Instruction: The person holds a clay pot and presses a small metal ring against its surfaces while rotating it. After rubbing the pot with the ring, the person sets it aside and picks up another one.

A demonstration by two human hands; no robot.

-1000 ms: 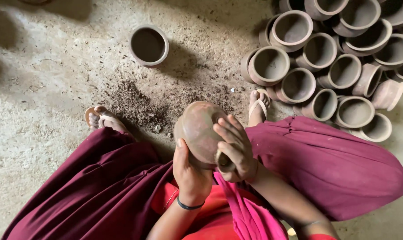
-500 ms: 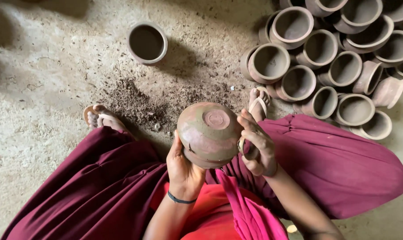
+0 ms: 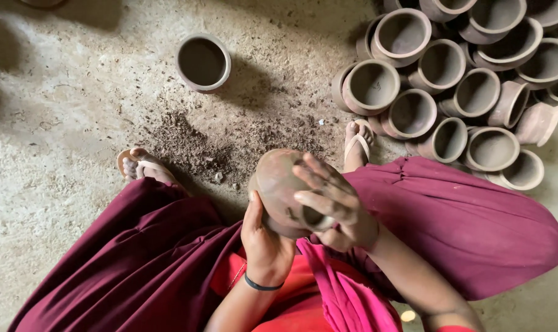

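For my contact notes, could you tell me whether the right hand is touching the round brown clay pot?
Touching: in the head view the right hand lies spread over the round brown clay pot, its fingers pressed on its surface.

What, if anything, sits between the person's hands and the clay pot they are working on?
Nothing visible does. The left hand cups the clay pot from below, and the right hand lies over its side, fingers directly on the clay. The pot is held above the lap.

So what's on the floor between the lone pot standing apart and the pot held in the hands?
In the head view, a patch of dark clay scrapings lies on the floor between the lone pot and the held pot; nothing else.
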